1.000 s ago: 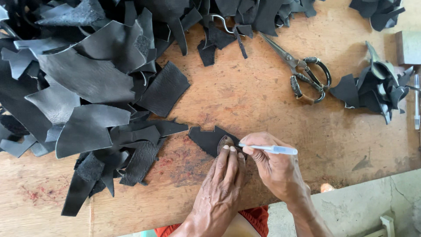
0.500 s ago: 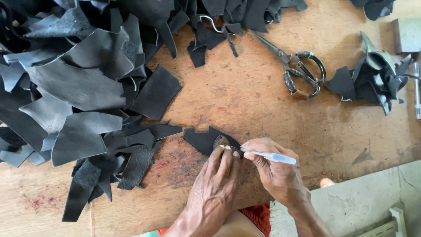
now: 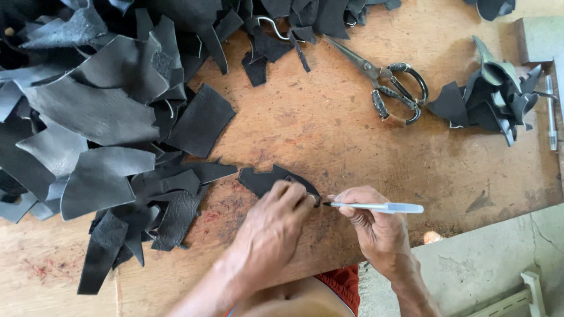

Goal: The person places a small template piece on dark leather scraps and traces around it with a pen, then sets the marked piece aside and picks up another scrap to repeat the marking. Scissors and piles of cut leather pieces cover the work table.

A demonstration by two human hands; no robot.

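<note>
left hand (image 3: 271, 222): your fingers press flat, together, on a small black leather piece (image 3: 264, 179) on the wooden counter (image 3: 329, 135), near its front edge.
right hand (image 3: 376, 226): your fingers are clamped on a white pen (image 3: 376, 206), tip touching the piece's right edge.
left of you: heap of black leather scraps (image 3: 100, 117).
far side: scissors (image 3: 388, 88); a smaller pile of cut pieces (image 3: 493, 97) just beside them.

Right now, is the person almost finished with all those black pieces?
Not nearly. A small heap of cut shapes lies at the right beside the scissors, so some look done. In hand: the left hand presses down one black piece while the right hand holds a pen at its edge. Left: a big pile of black scraps across the wooden table.
</note>
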